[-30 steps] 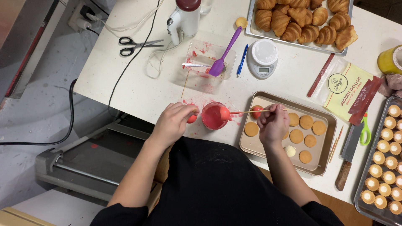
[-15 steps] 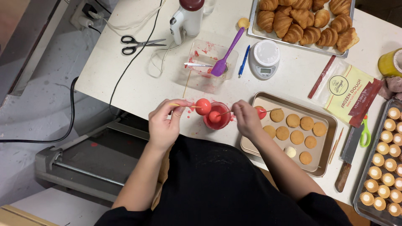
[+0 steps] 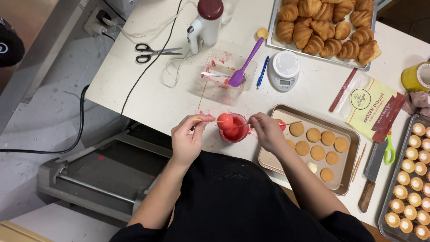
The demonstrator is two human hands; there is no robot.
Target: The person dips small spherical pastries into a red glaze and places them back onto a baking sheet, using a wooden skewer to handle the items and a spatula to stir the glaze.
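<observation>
The left hand pinched a thin wooden skewer between thumb and fingers, closed firmly on the stick. A red-coated ball sat on the skewer's tip and was held directly over the small cup of red glaze, which stood at the near edge of the table. That position appeared chosen so that any excess coating would drip back into the cup rather than onto the table.

The right hand was closed on a second skewer that pointed over the near-left corner of the baking tray; a red piece showed on it just past the fingers. From this hand a thin stick also reached toward the cup. Whether it touched the ball could not be told.

Round flat biscuits lay in rows inside the tray, just right of the right hand, within easy reach.

Toward the far edge, a clear plastic container smeared with red held a purple spatula. A small digital scale stood beside it, with a blue pen between them. A tray of croissants occupied the far-right corner. Scissors lay near the far-left edge.
</observation>
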